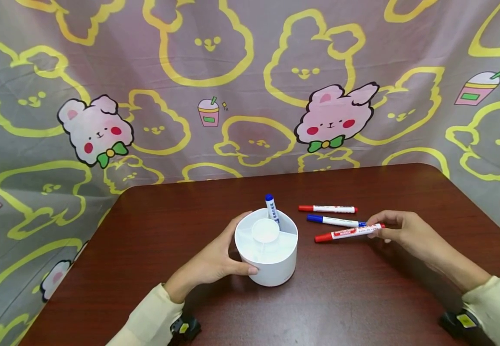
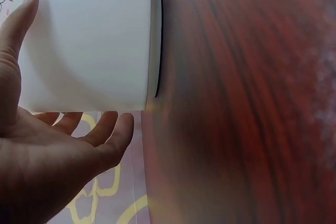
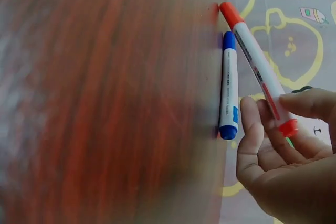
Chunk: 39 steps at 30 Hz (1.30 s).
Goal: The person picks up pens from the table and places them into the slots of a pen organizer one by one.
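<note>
A round white pen holder (image 1: pixel 273 269) with several compartments stands upright on the table. My left hand (image 1: pixel 210 259) holds it from the left, thumb across its front and the other fingers round its far side; the left wrist view shows the thumb against the white wall (image 2: pixel 89 45). A blue-capped marker (image 1: pixel 272 207) leans in the rear compartment. To the right, my right hand (image 1: pixel 411 238) pinches a red marker (image 1: pixel 348 233) by one end, its red cap pointing left. In the right wrist view, this red marker (image 3: pixel 257 61) slants above a blue marker (image 3: pixel 229 87).
A blue marker (image 1: pixel 338 221) lies on the table just behind the held one. Farther back lies another red marker (image 1: pixel 329 208). The dark brown wooden table (image 1: pixel 167 216) ends at a patterned curtain (image 1: pixel 250 62) along its back and sides.
</note>
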{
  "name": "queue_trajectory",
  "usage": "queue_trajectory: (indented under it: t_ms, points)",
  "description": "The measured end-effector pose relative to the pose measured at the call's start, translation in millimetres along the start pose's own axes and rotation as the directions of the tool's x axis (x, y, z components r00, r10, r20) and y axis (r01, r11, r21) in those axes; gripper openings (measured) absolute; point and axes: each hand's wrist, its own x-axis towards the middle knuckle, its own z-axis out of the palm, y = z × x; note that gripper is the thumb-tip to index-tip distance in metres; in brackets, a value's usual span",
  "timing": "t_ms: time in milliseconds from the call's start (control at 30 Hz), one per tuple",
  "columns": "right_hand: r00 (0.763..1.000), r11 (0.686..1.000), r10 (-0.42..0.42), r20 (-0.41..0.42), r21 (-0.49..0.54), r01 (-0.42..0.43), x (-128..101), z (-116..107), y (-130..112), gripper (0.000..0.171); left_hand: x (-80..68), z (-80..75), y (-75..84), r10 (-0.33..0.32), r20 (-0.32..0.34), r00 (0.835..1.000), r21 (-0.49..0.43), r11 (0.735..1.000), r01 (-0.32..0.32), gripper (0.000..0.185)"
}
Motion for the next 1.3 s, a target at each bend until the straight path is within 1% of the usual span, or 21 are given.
queue_trajectory:
  t_ms: [167,233,300,367,467,533,600,633,800,967,1100,1167,1300]
  points:
    - [0.998,0.998,-0.013,-0.054,0.059,0.016,0.0,0.0,0.1,0.025,-0.3,0.2,0.8,-0.021,0.016,1.000,-0.040,0.999,0.022,0.114]
    - [0.998,0.993,-0.020,-0.062,0.115,0.027,0.1,0.0,0.9,0.024,-0.5,0.0,1.0,-0.023,0.021,1.000,-0.053,0.998,0.024,0.113]
    - [0.998,0.978,-0.037,-0.058,0.202,0.048,0.5,-0.1,2.1,0.019,-0.7,-0.2,1.1,-0.019,0.024,1.000,-0.063,0.998,0.021,0.113]
    - [0.997,0.946,-0.057,-0.053,0.317,0.071,1.1,0.6,3.3,0.016,-0.9,-0.3,1.4,-0.014,0.025,1.000,-0.064,0.998,0.016,0.112]
    - [0.993,0.863,-0.112,-0.047,0.491,0.121,2.6,2.2,4.2,0.017,-0.9,-0.4,1.9,-0.006,0.022,1.000,-0.053,0.999,0.007,0.111]
    - [0.989,0.818,-0.135,-0.053,0.557,0.142,3.4,4.0,3.6,0.018,-0.8,-0.5,2.5,-0.010,0.015,1.000,-0.031,0.999,0.010,0.110]
    - [0.987,0.798,-0.149,-0.060,0.582,0.156,4.1,5.4,2.1,0.018,-0.8,-0.7,3.1,-0.019,0.006,1.000,-0.002,1.000,0.019,0.110]
    - [0.987,0.796,-0.149,-0.062,0.584,0.157,4.3,5.9,1.1,0.018,-0.8,-0.8,3.4,-0.025,0.000,1.000,0.016,1.000,0.025,0.110]
    - [0.989,0.803,-0.130,-0.071,0.578,0.147,5.3,7.8,-3.6,0.016,-1.9,-1.3,4.3,-0.051,-0.021,0.998,0.074,0.996,0.053,0.110]
    - [0.990,0.799,-0.113,-0.080,0.585,0.139,5.1,9.3,-6.4,0.017,-2.9,-1.3,4.2,-0.058,-0.029,0.998,0.092,0.994,0.060,0.110]
    - [0.990,0.792,-0.119,-0.082,0.593,0.144,4.5,9.8,-9.2,0.017,-3.1,-1.1,4.6,-0.062,-0.034,0.997,0.101,0.993,0.065,0.110]
    - [0.989,0.783,-0.125,-0.081,0.604,0.149,4.3,9.7,-11.3,0.018,-3.1,-1.0,5.0,-0.067,-0.035,0.997,0.098,0.993,0.070,0.110]
    - [0.987,0.750,-0.138,-0.082,0.642,0.159,4.2,8.0,-17.6,0.019,-3.2,-0.8,5.5,-0.073,-0.035,0.997,0.078,0.994,0.076,0.110]
